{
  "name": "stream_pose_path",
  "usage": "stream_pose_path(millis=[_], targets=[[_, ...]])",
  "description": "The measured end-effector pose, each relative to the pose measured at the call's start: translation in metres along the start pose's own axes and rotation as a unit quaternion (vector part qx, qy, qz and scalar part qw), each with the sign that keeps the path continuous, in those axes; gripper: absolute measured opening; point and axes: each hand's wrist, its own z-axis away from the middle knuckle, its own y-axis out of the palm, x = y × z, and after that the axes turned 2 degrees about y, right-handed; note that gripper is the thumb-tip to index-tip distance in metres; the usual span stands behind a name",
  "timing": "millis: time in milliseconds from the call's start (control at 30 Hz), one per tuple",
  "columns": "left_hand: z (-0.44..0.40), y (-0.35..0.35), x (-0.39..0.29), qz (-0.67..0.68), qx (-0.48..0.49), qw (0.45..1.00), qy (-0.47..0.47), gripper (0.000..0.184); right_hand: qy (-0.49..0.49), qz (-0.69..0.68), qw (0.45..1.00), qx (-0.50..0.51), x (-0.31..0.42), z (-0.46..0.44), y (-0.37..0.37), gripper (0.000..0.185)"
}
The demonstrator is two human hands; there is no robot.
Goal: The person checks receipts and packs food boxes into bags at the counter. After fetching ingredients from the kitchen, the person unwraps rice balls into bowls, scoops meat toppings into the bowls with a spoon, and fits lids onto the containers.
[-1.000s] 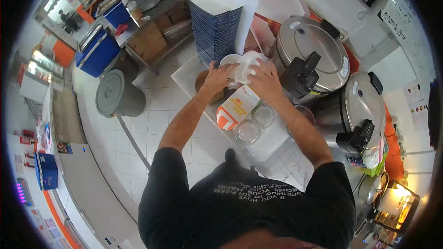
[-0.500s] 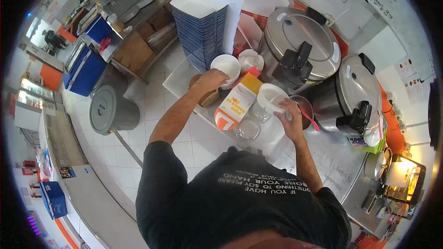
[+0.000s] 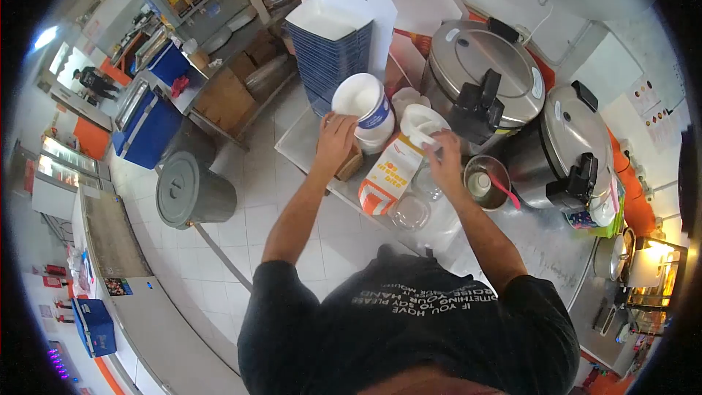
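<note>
My left hand [image 3: 336, 137] is closed on the left side of a stack of white paper bowls [image 3: 374, 132] with a blue band. The stack's open top tilts towards me. In my right hand [image 3: 443, 153], a separate white paper bowl [image 3: 420, 123] is gripped by its near right side, just above a yellow and orange printed carton [image 3: 387, 175]. Clear plastic lids or tubs [image 3: 409, 213] lie on the steel counter below the right wrist. Right of that hand is a metal bowl [image 3: 475, 164] containing a small white cup and a pink-handled utensil [image 3: 510, 194].
Two large steel cookers [image 3: 486, 58] with black latches line the counter's back right. Tall stacked blue-sided trays [image 3: 329, 66] stand behind the bowls. A grey lidded bin [image 3: 194, 194] is on the floor to the left. Another person [image 3: 93, 82] stands far off at left.
The bowl stack has come up and tilted, showing its blue band, with my left hand on its side. My right hand has brought its bowl left and up, nearer the stack.
</note>
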Motion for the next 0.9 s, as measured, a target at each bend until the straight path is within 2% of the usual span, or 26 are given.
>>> stream_pose_path(millis=[33,67,100,167,200,267,300,333,400,433,467,500,533,567,633,667,733,767,800,867,900], targets=[[0.002,-0.012,-0.008,-0.002,-0.003,1.000,0.003,0.016,-0.038,0.044,0.998,0.002,-0.006,-0.005,0.017,0.025],[0.008,-0.026,-0.017,-0.028,-0.075,0.996,-0.029,0.015,-0.074,0.087,0.993,0.004,-0.006,-0.010,0.031,0.025],[0.012,-0.041,-0.025,-0.053,-0.147,0.986,-0.059,0.014,-0.076,0.084,0.994,0.000,-0.006,-0.016,0.046,0.025],[0.021,-0.068,-0.043,-0.052,-0.216,0.972,-0.081,0.014,-0.097,0.048,0.993,0.039,-0.002,-0.030,0.073,0.025],[0.027,-0.082,-0.054,-0.055,-0.215,0.972,-0.080,0.014,-0.098,0.045,0.993,0.038,-0.003,-0.035,0.084,0.025],[0.040,-0.107,-0.076,0.029,-0.188,0.969,-0.158,0.018,-0.123,0.137,0.961,0.207,-0.009,-0.041,0.104,0.026],[0.049,-0.117,-0.086,0.025,-0.189,0.969,-0.158,0.018,-0.110,0.190,0.950,0.224,-0.009,-0.035,0.109,0.031],[0.058,-0.125,-0.092,0.078,-0.120,0.972,-0.188,0.018,-0.115,0.188,0.950,0.222,-0.002,-0.031,0.112,0.031],[0.061,-0.141,-0.110,0.165,0.012,0.963,-0.213,0.019,-0.146,0.171,0.972,0.072,0.020,-0.020,0.103,0.038],[0.061,-0.145,-0.121,0.201,0.074,0.954,-0.210,0.020,-0.148,0.174,0.971,0.071,0.036,-0.015,0.086,0.038],[0.062,-0.142,-0.129,0.205,0.072,0.954,-0.208,0.020,-0.105,-0.028,0.987,0.114,0.058,-0.010,0.058,0.040],[0.062,-0.137,-0.137,0.294,0.146,0.921,-0.208,0.020,-0.058,-0.227,0.960,0.153,0.078,-0.006,0.030,0.042],[0.063,-0.130,-0.146,0.380,0.221,0.874,-0.205,0.020,-0.034,-0.250,0.923,0.289,0.092,0.002,-0.007,0.041],[0.066,-0.119,-0.154,0.387,0.224,0.871,-0.203,0.020,-0.004,-0.269,0.868,0.418,0.099,0.014,-0.042,0.040],[0.075,-0.086,-0.169,0.556,0.311,0.683,-0.356,0.020,0.056,-0.197,0.770,0.605,0.101,0.044,-0.086,0.037],[0.079,-0.066,-0.179,0.561,0.324,0.678,-0.347,0.020,0.066,-0.195,0.778,0.593,0.092,0.066,-0.101,0.037],[0.093,-0.019,-0.205,0.503,0.280,0.787,-0.223,0.025,0.174,-0.221,0.872,0.401,0.069,0.111,-0.132,0.034],[0.101,0.005,-0.221,0.512,0.339,0.736,-0.284,0.054,0.227,-0.202,0.863,0.403,0.065,0.121,-0.155,0.033],[0.112,0.026,-0.245,0.522,0.356,0.727,-0.271,0.054,0.242,-0.197,0.869,0.383,0.065,0.133,-0.178,0.033],[0.112,0.055,-0.300,0.545,0.325,0.719,-0.283,0.098,0.311,-0.238,0.873,0.291,0.066,0.155,-0.221,0.030],[0.105,0.067,-0.322,0.585,0.403,0.623,-0.327,0.128,0.325,-0.236,0.875,0.269,0.058,0.170,-0.243,0.030]])
